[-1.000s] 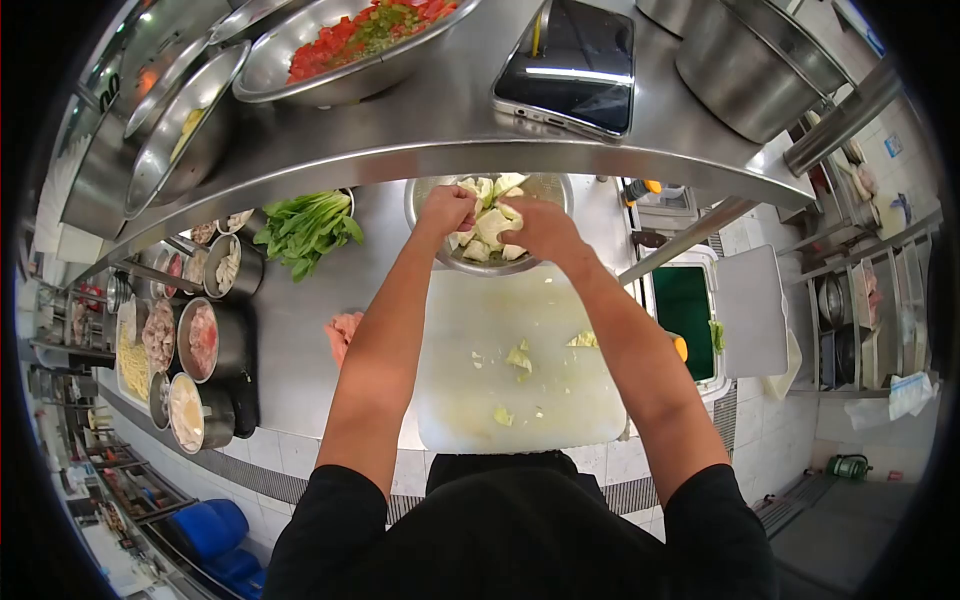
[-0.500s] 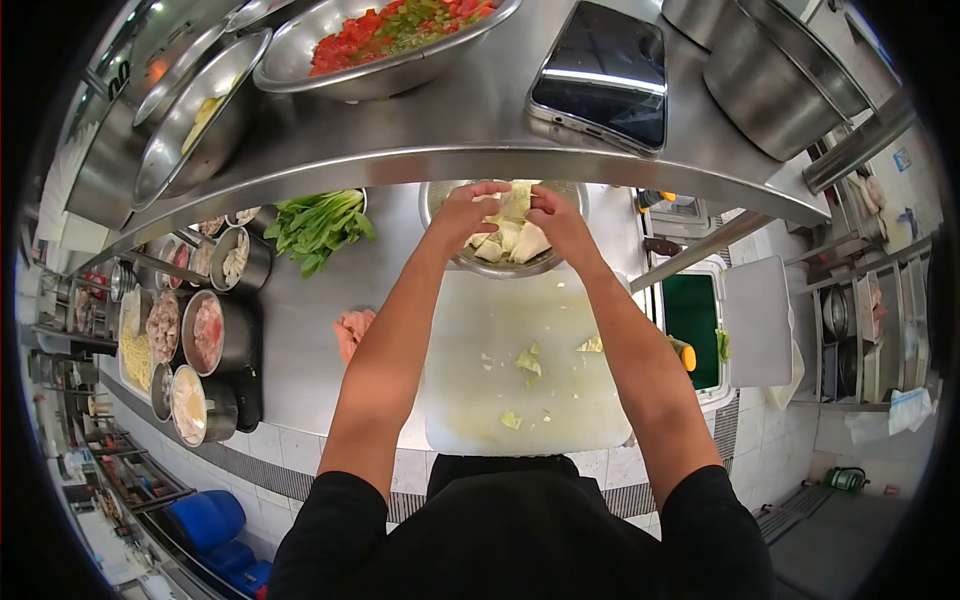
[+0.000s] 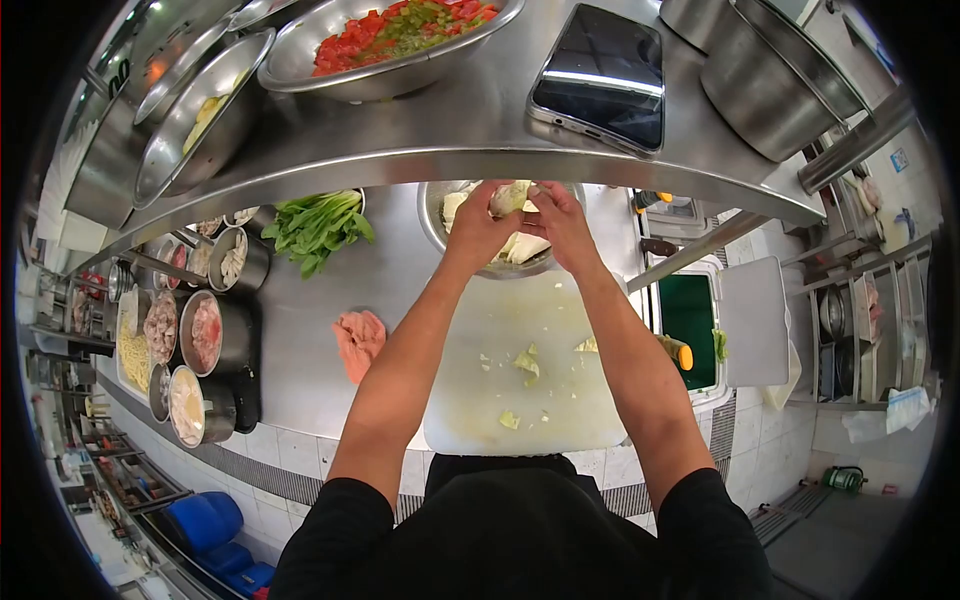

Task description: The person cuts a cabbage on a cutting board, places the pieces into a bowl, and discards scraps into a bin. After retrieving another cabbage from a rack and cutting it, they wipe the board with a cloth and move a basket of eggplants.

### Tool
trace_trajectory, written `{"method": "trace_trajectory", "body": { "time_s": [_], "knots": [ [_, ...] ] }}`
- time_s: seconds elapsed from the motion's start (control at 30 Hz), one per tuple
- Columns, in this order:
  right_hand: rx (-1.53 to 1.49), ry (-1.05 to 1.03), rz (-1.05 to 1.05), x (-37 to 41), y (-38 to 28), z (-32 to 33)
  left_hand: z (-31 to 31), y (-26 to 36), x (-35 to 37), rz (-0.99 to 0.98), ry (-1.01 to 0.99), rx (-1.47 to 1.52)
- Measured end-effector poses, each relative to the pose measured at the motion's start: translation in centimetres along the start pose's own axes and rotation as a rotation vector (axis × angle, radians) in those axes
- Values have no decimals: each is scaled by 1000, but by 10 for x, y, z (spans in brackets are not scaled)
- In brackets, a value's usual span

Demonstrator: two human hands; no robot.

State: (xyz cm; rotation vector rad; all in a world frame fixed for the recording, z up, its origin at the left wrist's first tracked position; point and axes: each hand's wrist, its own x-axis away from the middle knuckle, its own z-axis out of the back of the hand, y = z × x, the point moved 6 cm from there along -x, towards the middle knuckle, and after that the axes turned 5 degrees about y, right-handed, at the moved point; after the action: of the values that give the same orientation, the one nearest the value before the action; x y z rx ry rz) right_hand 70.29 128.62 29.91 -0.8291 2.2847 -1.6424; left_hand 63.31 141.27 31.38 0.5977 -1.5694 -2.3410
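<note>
Over a metal bowl [image 3: 432, 222] of pale cut cabbage [image 3: 522, 247], my two hands come together. My left hand [image 3: 482, 228] and my right hand [image 3: 556, 226] have their fingers curled around a piece of cabbage [image 3: 512, 198] between them. Part of the bowl is hidden by my hands and by the shelf edge above. Just below the bowl lies a white cutting board [image 3: 480, 400] with small cabbage scraps [image 3: 527, 361] on it.
A steel shelf [image 3: 450, 165] crosses above my hands, bearing a phone [image 3: 600, 78] and a bowl of chopped peppers [image 3: 400, 45]. Leafy greens [image 3: 318, 230], a pink cloth-like item [image 3: 359, 342] and pots of meat [image 3: 207, 335] are leftward. A green-lined bin [image 3: 690, 330] is right.
My hands have closed in on each other, the left moving right, and now hold a cabbage piece between them. More of the pink item shows beside my left forearm.
</note>
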Motion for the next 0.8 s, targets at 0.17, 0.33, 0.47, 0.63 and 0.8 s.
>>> {"method": "trace_trajectory", "body": {
  "time_s": [0.17, 0.33, 0.47, 0.63, 0.8],
  "knots": [
    [55, -16, 81, -2, 3, -3, -5, -29, -2, 30, 151, 276],
    [63, -98, 83, 6, 2, -12, -6, -24, -1, 67, 184, 437],
    [79, -48, 109, 6, -2, -6, -10, -11, 1, 59, 113, 575],
    [222, 79, 140, 4, -5, -6, -7, -8, 2, 5, 129, 433],
    [288, 192, 209, 6, -10, 0, 0, 19, 13, -215, 189, 96]
  ]
}}
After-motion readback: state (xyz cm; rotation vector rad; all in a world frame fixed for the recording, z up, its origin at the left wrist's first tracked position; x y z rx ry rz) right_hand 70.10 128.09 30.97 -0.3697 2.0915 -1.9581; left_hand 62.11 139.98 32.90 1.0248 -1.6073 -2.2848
